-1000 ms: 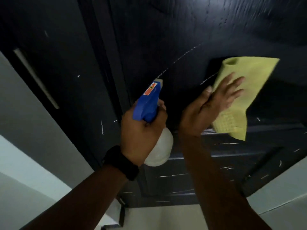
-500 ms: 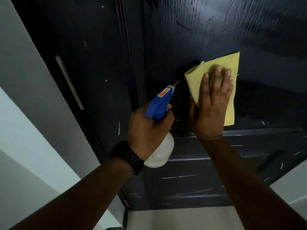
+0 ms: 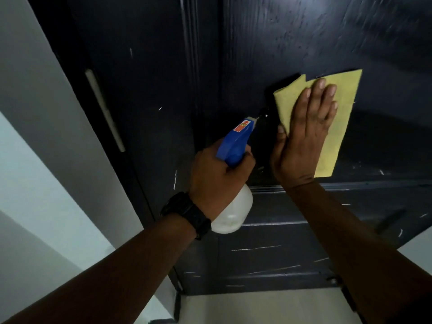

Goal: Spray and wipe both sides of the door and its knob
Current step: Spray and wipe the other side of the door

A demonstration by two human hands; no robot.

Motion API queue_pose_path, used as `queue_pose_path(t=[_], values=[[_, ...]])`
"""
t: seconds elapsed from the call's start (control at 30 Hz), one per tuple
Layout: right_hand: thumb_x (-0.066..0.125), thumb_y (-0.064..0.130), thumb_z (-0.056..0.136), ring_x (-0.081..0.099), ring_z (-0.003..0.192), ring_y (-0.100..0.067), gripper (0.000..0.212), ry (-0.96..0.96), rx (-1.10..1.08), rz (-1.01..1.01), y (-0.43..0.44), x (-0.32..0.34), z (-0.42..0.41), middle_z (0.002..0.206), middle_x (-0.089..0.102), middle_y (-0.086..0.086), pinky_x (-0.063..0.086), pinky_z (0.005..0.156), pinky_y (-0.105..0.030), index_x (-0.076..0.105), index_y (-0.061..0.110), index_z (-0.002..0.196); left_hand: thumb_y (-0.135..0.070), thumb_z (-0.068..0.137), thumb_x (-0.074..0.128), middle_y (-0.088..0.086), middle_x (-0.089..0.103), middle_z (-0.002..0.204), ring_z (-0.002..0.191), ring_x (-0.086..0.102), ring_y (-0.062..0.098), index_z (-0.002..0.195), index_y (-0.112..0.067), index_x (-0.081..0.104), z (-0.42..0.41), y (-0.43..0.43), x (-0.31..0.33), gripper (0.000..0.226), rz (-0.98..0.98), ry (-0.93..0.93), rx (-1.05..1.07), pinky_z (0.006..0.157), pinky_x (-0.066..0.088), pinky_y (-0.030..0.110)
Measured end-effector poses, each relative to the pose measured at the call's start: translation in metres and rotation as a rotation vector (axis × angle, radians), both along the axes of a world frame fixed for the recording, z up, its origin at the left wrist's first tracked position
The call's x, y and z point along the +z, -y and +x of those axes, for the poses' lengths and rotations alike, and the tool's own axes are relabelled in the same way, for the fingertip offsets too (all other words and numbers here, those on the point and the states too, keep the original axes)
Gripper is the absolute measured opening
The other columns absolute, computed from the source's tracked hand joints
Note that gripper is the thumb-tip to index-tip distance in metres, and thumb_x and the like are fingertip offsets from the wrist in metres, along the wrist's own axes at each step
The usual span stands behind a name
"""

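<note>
A yellow cloth (image 3: 336,127) was pressed flat against the dark door (image 3: 292,43) by the right hand (image 3: 304,136), its fingers stretched out and laid close together on the cloth. A spray bottle (image 3: 233,183) with a blue head and white body was gripped by the left hand (image 3: 217,181), fingers wrapped tight around its neck, nozzle aimed at the door just beside the cloth. A black watch (image 3: 187,213) was worn on the left wrist. The knob could not be made out.
</note>
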State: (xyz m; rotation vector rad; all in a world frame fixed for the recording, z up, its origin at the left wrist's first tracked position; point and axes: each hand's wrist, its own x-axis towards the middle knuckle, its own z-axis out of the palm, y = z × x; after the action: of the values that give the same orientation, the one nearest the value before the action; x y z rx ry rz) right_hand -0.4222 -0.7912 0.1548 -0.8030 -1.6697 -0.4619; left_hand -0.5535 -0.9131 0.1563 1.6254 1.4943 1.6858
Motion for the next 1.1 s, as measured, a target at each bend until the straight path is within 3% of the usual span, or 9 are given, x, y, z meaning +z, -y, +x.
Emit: queue_pose_path(t=[0.17, 0.53, 0.6, 0.67, 0.77, 0.87, 0.9, 1.03, 1.1], values=[[0.039, 0.019, 0.097, 0.017, 0.137, -0.058, 0.058, -0.069, -0.030, 0.011, 0.002, -0.003, -0.018, 0.144, 0.027, -0.045, 0.009, 0.118, -0.059, 0.029, -0.018, 0.140, -0.049, 0.079, 0.059, -0.009, 0.069, 0.088, 0.080, 0.071, 0.014, 0.100, -0.040, 0.060, -0.023, 0.006, -0.012, 0.023, 0.021, -0.004, 0.005, 0.084, 0.060, 0.041], [0.034, 0.025, 0.099, 0.021, 0.137, -0.054, 0.056, 0.025, 0.078, 0.040, 0.030, -0.033, -0.083, 0.146, 0.034, -0.037, 0.008, 0.119, -0.056, 0.032, -0.012, 0.141, -0.033, 0.086, 0.062, -0.011, 0.070, 0.092, 0.075, 0.070, 0.014, 0.099, -0.033, 0.062, -0.070, 0.043, -0.024, 0.014, 0.119, 0.040, 0.130, 0.078, 0.058, 0.029], [0.044, 0.023, 0.094, 0.018, 0.139, -0.051, 0.062, 0.162, 0.129, 0.036, 0.035, -0.045, -0.093, 0.149, 0.033, -0.032, 0.003, 0.119, -0.055, 0.028, -0.009, 0.144, -0.032, 0.086, 0.062, -0.004, 0.070, 0.087, 0.072, 0.070, 0.015, 0.097, -0.030, 0.062, -0.077, 0.051, -0.026, 0.012, 0.118, 0.024, 0.165, 0.076, 0.059, 0.030], [0.056, 0.023, 0.088, 0.015, 0.144, -0.043, 0.077, 0.360, 0.150, 0.052, 0.039, -0.067, -0.107, 0.154, 0.027, -0.025, 0.000, 0.121, -0.052, 0.019, -0.003, 0.150, -0.033, 0.087, 0.061, 0.008, 0.067, 0.077, 0.068, 0.068, 0.024, 0.093, -0.021, 0.065, -0.082, 0.058, -0.027, 0.014, 0.121, -0.015, 0.222, 0.073, 0.058, 0.042], [0.054, 0.035, 0.093, 0.001, 0.151, -0.029, 0.083, 0.541, 0.261, 0.090, 0.047, -0.113, -0.128, 0.163, 0.001, -0.013, 0.000, 0.123, -0.044, 0.008, 0.003, 0.155, -0.037, 0.085, 0.061, 0.019, 0.064, 0.071, 0.067, 0.064, 0.032, 0.091, -0.018, 0.063, -0.085, 0.066, -0.028, 0.020, 0.106, -0.054, 0.295, 0.070, 0.052, 0.050], [0.071, 0.028, 0.086, 0.004, 0.152, -0.020, 0.080, 0.629, 0.395, 0.144, 0.048, -0.130, -0.127, 0.160, 0.016, -0.007, 0.007, 0.124, -0.037, 0.030, 0.004, 0.150, -0.038, 0.085, 0.060, 0.014, 0.068, 0.079, 0.074, 0.067, 0.026, 0.100, -0.025, 0.063, -0.086, 0.072, -0.021, 0.020, 0.109, -0.056, 0.307, 0.072, 0.057, 0.042], [0.072, 0.023, 0.084, 0.004, 0.152, -0.019, 0.082, 0.629, 0.447, 0.135, 0.050, -0.128, -0.125, 0.158, 0.021, -0.008, 0.007, 0.124, -0.036, 0.028, 0.003, 0.150, -0.039, 0.084, 0.060, 0.007, 0.068, 0.077, 0.073, 0.067, 0.020, 0.099, -0.029, 0.064, -0.086, 0.075, -0.019, 0.018, 0.103, -0.032, 0.311, 0.071, 0.058, 0.036], [0.053, 0.021, 0.090, 0.004, 0.151, -0.021, 0.086, 0.685, 0.514, 0.015, 0.069, -0.118, -0.102, 0.159, 0.018, -0.009, 0.012, 0.123, -0.041, -0.001, 0.011, 0.156, -0.039, 0.082, 0.062, -0.007, 0.069, 0.076, 0.076, 0.069, 0.011, 0.093, -0.033, 0.065, -0.082, 0.087, -0.011, 0.013, 0.074, 0.082, 0.306, 0.074, 0.055, 0.023], [0.036, 0.025, 0.101, 0.015, 0.150, -0.027, 0.063, 0.512, 0.596, -0.176, 0.085, -0.120, -0.086, 0.159, 0.024, -0.012, 0.022, 0.119, -0.051, 0.011, 0.010, 0.156, -0.036, 0.083, 0.065, -0.008, 0.070, 0.072, 0.073, 0.069, 0.008, 0.089, -0.030, 0.066, -0.079, 0.097, -0.003, 0.009, 0.092, 0.106, 0.308, 0.071, 0.054, 0.018]])
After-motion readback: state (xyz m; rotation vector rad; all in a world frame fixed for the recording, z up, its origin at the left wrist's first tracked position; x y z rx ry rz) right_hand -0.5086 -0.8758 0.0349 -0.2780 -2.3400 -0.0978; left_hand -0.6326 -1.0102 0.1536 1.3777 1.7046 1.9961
